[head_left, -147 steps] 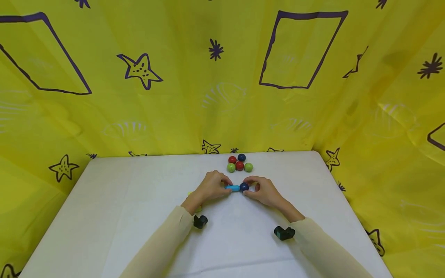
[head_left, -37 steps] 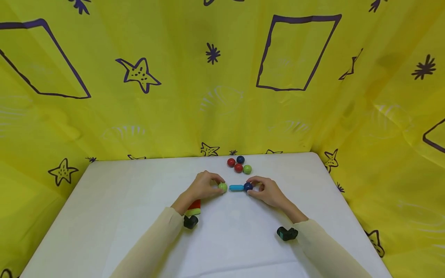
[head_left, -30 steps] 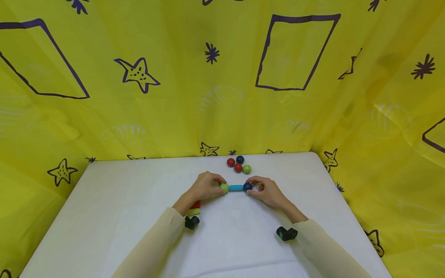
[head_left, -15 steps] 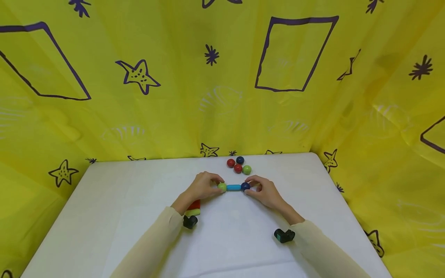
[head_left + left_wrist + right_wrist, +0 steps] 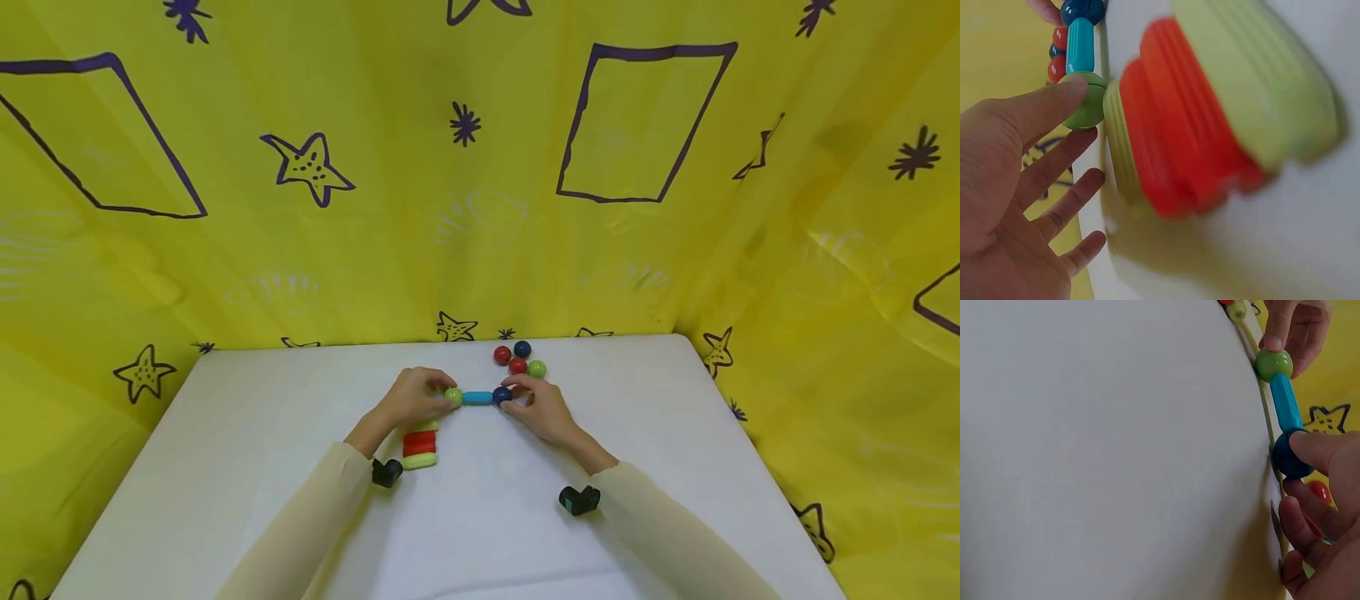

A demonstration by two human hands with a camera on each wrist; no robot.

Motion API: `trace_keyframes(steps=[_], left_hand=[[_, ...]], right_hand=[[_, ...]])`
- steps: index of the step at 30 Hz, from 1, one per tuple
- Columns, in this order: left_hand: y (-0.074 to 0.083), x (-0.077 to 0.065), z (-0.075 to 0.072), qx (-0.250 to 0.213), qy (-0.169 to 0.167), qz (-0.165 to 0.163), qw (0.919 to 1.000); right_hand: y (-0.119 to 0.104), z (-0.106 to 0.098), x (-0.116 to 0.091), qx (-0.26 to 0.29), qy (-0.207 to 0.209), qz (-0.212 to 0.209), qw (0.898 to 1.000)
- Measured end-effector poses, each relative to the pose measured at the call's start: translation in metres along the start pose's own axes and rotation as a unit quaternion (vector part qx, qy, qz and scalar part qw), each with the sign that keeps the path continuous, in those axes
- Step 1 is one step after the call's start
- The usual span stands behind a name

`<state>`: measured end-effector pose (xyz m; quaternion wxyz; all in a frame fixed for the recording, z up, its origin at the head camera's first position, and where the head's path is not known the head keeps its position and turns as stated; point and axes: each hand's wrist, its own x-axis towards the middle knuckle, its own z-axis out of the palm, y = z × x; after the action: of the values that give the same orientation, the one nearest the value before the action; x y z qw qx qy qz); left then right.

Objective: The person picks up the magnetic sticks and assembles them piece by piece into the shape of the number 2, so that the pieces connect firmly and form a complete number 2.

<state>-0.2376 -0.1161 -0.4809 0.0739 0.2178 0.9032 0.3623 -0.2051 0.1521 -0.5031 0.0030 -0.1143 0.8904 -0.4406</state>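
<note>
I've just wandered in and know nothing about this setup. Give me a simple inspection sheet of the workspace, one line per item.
Surface: white tabletop, faint crease near the person.
Job's things: light blue rod with a green ball at one end and a dark blue ball at the other.
Clutter: four loose balls grouped beyond the hands; two red rods and two pale green rods side by side near the left wrist.
Hands: left hand pinches the green ball; right hand pinches the dark blue one. A small black device at each wrist.
Cables: nothing seen.
Surroundings: yellow curtain with dark star drawings.
</note>
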Motion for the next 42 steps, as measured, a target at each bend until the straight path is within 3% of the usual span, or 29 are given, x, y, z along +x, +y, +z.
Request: trace_keyframes(steps=[6,14,26,42], left_hand=[[-0.016,-0.005,-0.014,0.006,0.023,0.001,0.9997],[-0.032,-0.01,-0.025,0.009,0.044,-0.013,0.9989],[-0.037,-0.01,-0.03,-0.011,0.061,-0.031,0.9976],[-0.041,-0.006,-0.032,-0.017,0.063,-0.027,0.9975]], right_hand=[[-0.009,0.022,0.014,0.006,0.025,0.006,1.0],[-0.02,0.04,0.028,-0.006,0.025,0.004,1.0],[-0.026,0.047,0.039,-0.013,0.033,0.009,0.999],[-0.031,0.046,0.041,-0.026,0.037,0.011,0.999]])
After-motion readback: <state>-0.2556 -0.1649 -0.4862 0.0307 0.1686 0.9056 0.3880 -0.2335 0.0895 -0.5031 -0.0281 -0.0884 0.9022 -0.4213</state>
